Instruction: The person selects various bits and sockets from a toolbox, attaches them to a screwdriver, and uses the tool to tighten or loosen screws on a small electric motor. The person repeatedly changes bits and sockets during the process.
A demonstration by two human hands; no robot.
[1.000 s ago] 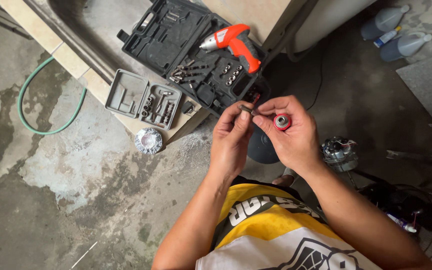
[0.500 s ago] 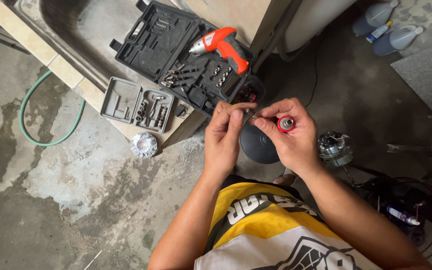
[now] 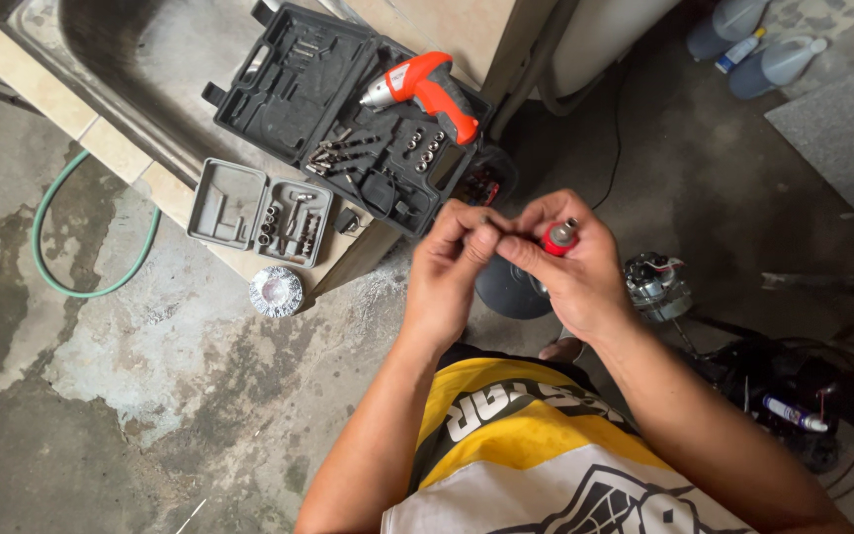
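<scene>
Two hands, right hand (image 3: pixel 570 272) grip clamped on one red screwdriver handle (image 3: pixel 557 237), left hand (image 3: pixel 457 267) fingertips pinched together

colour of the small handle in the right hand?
Red, with a silver metal tip: the small handle pinched in the right hand. Head view shows it.

Tool case (image 3: pixel 348 109) ahead (floor (image 3: pixel 150 396) open leftward).

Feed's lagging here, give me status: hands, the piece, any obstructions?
Left hand pinching at small red tool. Right hand gripping it. Open tool case beyond, nothing between.
</scene>
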